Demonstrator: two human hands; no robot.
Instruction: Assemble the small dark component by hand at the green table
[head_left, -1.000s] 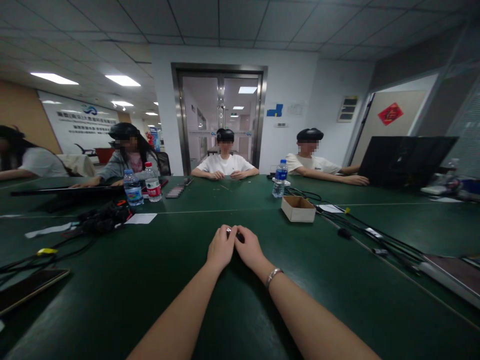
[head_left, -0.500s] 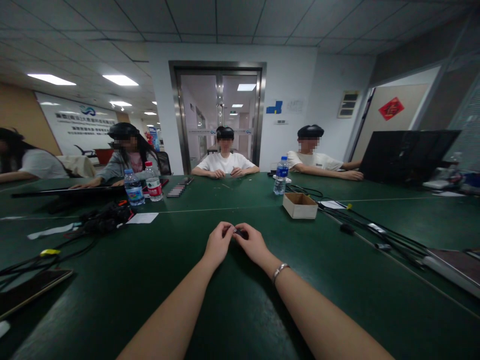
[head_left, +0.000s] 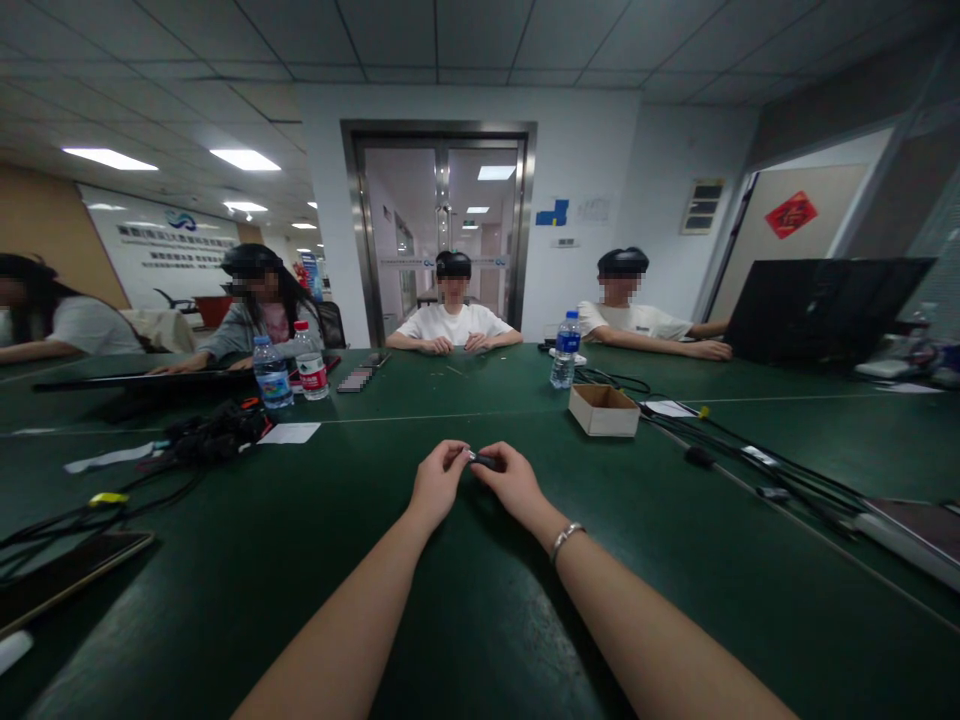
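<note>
"Two hands are engaged. Which part of the work is complete?"

"Pick-up is judged complete. The right hand [head_left: 517, 484] grips a small dark stick-like object [head_left: 489, 461] between thumb and fingers, just above the green table [head_left: 480, 610] and near the middle of the view. The left hand [head_left: 436, 484] meets it at its silvery end [head_left: 472, 456]."

"State the condition of the left fingers."

"Thumb and index finger are drawn together at that end. Whether they grip it or merely touch it cannot be told."

"What is left?"

"Release is not done: the object is between the hands, well apart from the open-topped box [head_left: 601, 421]. Two-handed handling appears to be under way. Whether a part is joined, turned or loose is not readable, so the remaining amount cannot be stated."

"List obstructed items."

"First, the object: the right fingers cover one end, and its exact type is too small to identify. Second, the outer fingers of both hands: largely hidden. Third, the box: its front wall conceals part of the floor. Fourth, the smartphone [head_left: 71, 575]: cut off by the left edge. Fifth, the monitor [head_left: 821, 310]: rear only, screen concealed."
</note>
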